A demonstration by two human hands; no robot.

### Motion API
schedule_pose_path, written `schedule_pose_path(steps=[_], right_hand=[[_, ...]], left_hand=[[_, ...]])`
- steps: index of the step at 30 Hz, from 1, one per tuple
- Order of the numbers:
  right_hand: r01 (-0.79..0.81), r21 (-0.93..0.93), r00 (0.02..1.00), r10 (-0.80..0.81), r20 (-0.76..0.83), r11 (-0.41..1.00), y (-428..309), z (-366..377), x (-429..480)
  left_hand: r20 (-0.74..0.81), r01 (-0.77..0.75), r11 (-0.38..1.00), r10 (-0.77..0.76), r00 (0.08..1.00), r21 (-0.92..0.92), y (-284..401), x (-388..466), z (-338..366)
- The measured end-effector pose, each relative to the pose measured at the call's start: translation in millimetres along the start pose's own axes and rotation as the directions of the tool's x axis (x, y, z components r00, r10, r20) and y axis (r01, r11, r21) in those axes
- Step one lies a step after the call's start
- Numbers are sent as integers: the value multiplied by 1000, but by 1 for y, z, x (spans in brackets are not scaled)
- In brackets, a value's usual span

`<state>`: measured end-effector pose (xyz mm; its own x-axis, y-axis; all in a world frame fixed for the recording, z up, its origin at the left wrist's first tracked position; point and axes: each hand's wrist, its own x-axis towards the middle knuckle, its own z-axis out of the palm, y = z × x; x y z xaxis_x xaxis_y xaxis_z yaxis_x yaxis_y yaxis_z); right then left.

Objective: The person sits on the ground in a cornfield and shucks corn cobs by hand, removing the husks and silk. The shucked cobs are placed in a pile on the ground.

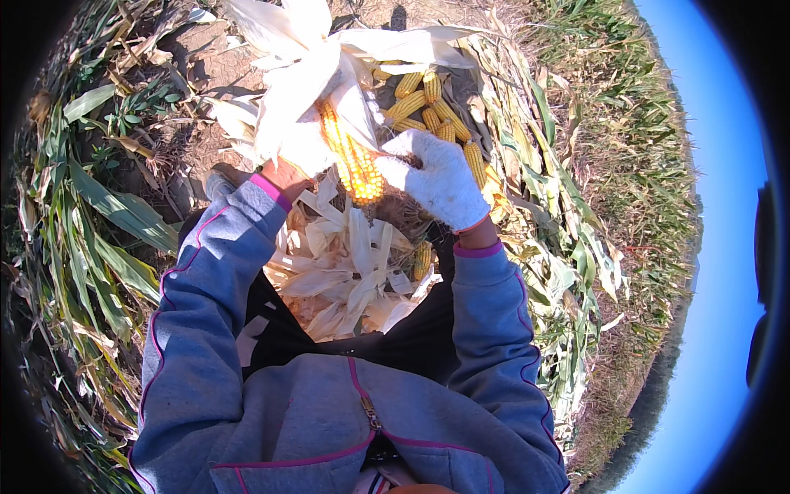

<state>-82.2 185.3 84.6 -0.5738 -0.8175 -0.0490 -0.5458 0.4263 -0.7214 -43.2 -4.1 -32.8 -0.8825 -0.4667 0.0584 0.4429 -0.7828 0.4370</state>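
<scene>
Both hands wear white work gloves. My left hand [302,151], partly lost in glare, is at the base of a yellow corn ear [352,154] among pale, peeled-back husks [302,74]. The ear's tip points down towards my lap, and its kernels show. To its right, my right hand [435,176] has thumb and fingers closed at a strip of husk beside the ear. Just beyond the right hand lies a pile of husked corn ears [426,108].
Loose dry husks [345,265] cover the ground between my legs, with another corn ear [423,260] among them. Cut corn stalks [555,204] lie along the right, and green leaves [117,210] along the left. Bare soil [213,58] shows at the upper left.
</scene>
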Motion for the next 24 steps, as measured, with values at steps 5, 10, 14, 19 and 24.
schedule_pose_path(steps=[5,10,14,19,24], right_hand=[[55,-393,932,-189,-310,918,16,4,3],[56,-189,910,-128,-395,980,19,8,6],[55,506,896,182,-405,861,22,-4,9],[25,779,938,254,-234,626,33,-15,10],[-26,204,988,56,-145,979,13,-3,4]], left_hand=[[-12,4,999,-3,1000,34,-4,-5,0],[-2,20,999,-20,1000,39,-2,-8,1],[17,36,999,-36,999,27,0,-10,1],[39,54,999,-54,998,7,1,-12,1],[44,63,998,-65,997,28,1,-11,2]])
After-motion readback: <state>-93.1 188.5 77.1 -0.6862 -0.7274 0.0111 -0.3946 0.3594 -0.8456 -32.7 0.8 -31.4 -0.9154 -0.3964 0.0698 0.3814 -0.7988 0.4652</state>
